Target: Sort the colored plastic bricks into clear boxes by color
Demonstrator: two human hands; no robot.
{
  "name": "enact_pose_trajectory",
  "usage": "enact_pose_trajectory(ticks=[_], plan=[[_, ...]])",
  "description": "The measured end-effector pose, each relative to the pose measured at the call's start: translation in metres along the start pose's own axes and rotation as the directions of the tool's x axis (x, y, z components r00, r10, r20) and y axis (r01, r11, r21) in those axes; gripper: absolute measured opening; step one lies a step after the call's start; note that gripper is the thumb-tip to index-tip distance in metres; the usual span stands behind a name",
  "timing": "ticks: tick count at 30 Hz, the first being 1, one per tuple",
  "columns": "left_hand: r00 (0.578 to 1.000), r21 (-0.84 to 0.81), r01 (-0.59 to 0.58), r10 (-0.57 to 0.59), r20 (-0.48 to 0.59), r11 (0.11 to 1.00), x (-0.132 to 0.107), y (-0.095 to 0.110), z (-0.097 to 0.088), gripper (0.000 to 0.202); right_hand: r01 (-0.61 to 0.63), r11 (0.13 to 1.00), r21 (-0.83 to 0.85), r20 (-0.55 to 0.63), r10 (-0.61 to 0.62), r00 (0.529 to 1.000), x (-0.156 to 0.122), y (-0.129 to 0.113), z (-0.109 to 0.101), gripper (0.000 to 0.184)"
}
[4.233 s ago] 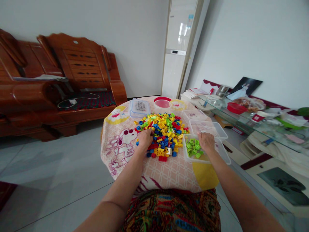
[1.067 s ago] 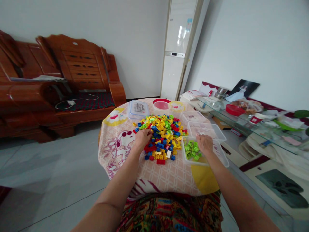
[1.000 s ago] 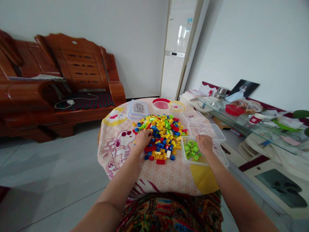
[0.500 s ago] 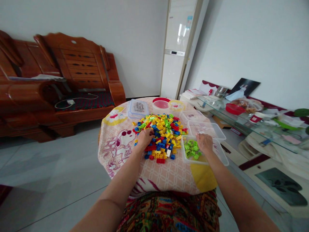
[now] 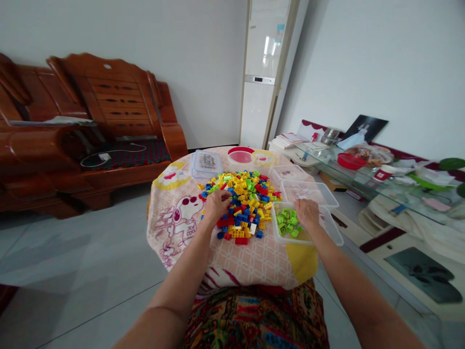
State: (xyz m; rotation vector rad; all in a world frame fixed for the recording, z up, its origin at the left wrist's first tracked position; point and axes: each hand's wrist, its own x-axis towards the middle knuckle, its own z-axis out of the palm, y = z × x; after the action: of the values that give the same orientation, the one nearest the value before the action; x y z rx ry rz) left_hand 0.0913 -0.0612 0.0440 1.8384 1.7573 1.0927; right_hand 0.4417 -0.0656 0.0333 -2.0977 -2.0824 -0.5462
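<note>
On a round pink-clothed table, the left hand curls at heaped multicoloured plastic bricks; the right hand overhangs, perhaps steadying, a clear plastic box of lime-green bricks. Whether fingers grip is unclear.

I'm seeing bare tabletop running along the near and left edges, leaving room to pass. The brick pile is blocking the middle, clear boxes are crowding the right edge, and a round tub is standing near the far edge.
</note>
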Motion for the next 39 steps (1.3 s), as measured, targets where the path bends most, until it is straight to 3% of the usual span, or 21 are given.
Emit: enact_pose_trajectory(ticks=[2, 5, 9, 12, 14, 16, 18, 22, 25, 27, 32, 39], plan=[[0.996, -0.038, -0.087, 0.086, -0.04, 0.995, -0.003, 0.016, 0.001, 0.018, -0.016, 1.0, -0.001, 0.01, 0.016, 1.0, 0.0, 0.0, 0.0, 0.05], [0.964, -0.132, -0.263, 0.266, 0.003, 0.956, -0.013, 0.047, 0.019, 0.017, -0.024, 1.0, 0.005, 0.018, 0.024, 1.0, 0.001, 0.0, 0.0, 0.05], [0.86, -0.214, -0.462, 0.494, 0.131, 0.861, -0.032, 0.084, 0.062, 0.02, -0.016, 1.0, 0.006, -0.001, 0.016, 1.0, 0.0, 0.001, 0.001, 0.049], [0.785, -0.242, -0.544, 0.589, 0.191, 0.804, -0.04, 0.098, 0.083, 0.03, -0.008, 1.0, -0.007, -0.023, 0.008, 1.0, -0.001, 0.001, 0.001, 0.049], [0.775, -0.231, -0.569, 0.609, 0.173, 0.789, -0.04, 0.097, 0.082, 0.035, 0.0, 1.0, -0.01, -0.04, 0.0, 0.999, -0.001, 0.001, 0.002, 0.049], [0.803, -0.191, -0.556, 0.582, 0.129, 0.809, -0.036, 0.087, 0.068, 0.036, 0.012, 1.0, -0.008, -0.049, -0.012, 0.999, 0.0, 0.002, 0.003, 0.051], [0.859, -0.123, -0.493, 0.505, 0.088, 0.861, -0.029, 0.069, 0.045, 0.033, 0.016, 1.0, -0.003, -0.047, -0.016, 0.999, 0.0, 0.002, 0.004, 0.051], [0.977, 0.108, -0.21, 0.206, 0.048, 0.972, -0.015, 0.022, -0.014, 0.027, 0.009, 1.0, -0.007, -0.033, -0.009, 0.999, 0.001, 0.003, 0.005, 0.053], [0.998, 0.289, -0.04, 0.025, 0.056, 0.957, -0.012, -0.008, -0.049, 0.024, 0.012, 1.0, -0.013, -0.018, -0.012, 1.0, 0.002, 0.003, 0.005, 0.055], [0.992, 0.386, 0.005, -0.054, 0.117, 0.923, -0.014, -0.019, -0.063, 0.024, 0.009, 1.0, -0.015, -0.003, -0.009, 1.0, 0.002, 0.002, 0.005, 0.055], [0.962, 0.515, -0.032, -0.113, 0.248, 0.857, -0.021, -0.024, -0.061, 0.024, 0.007, 1.0, -0.016, -0.001, -0.007, 1.0, 0.002, 0.003, 0.005, 0.055], [0.973, 0.54, 0.009, -0.131, 0.188, 0.842, -0.025, -0.022, -0.042, 0.025, 0.013, 1.0, -0.003, -0.012, -0.013, 1.0, 0.002, 0.004, 0.005, 0.053]])
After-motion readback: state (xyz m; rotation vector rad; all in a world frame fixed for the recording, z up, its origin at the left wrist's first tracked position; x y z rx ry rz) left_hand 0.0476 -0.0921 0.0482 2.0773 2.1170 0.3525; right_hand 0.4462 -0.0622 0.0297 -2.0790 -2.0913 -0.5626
